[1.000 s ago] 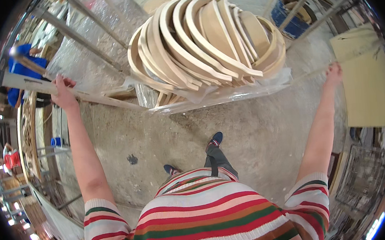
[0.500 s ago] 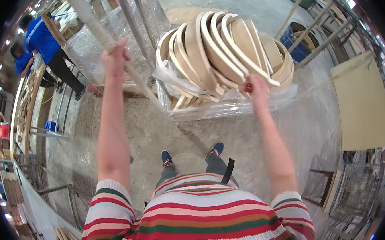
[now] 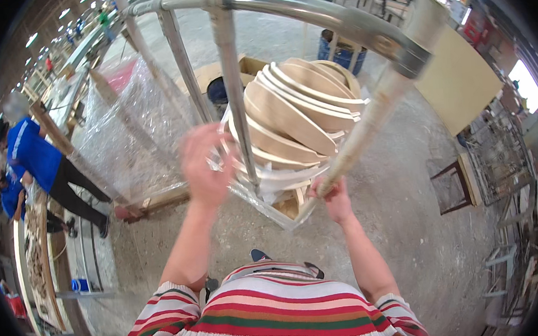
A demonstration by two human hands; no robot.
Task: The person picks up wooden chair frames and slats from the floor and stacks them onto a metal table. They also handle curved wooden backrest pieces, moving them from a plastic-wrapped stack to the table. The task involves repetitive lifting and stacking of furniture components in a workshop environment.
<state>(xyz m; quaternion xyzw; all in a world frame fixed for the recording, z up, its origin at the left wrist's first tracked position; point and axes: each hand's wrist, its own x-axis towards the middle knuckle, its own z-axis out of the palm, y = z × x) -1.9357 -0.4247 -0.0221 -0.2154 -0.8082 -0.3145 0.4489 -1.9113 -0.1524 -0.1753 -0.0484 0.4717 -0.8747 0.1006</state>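
Note:
A metal frame cart (image 3: 314, 12) with bar uprights stands before me, its top rail crossing the upper view. Stacked on its low deck are several curved pale wooden pieces (image 3: 290, 110). My right hand (image 3: 335, 202) is wrapped round the near upright post (image 3: 371, 117), low down by the deck's corner. Left of another upright (image 3: 233, 89), my left hand (image 3: 209, 166) hangs raised, blurred by motion. Its fingers look apart, with nothing visible held. Clear plastic film (image 3: 270, 186) lies along the deck's edge beneath the wood.
A plastic-wrapped stack (image 3: 137, 115) sits to the left on a wooden base. Beyond it, two people in blue shirts (image 3: 34, 153) stand at a long workbench. At right are a tan board (image 3: 462, 79) and wire racks (image 3: 499, 158); a blue drum (image 3: 342, 53) stands behind.
The cart has swung round, its post shifting from left to right. My left hand has come off the post and moved right; my right hand has left the wood and now grips that post.

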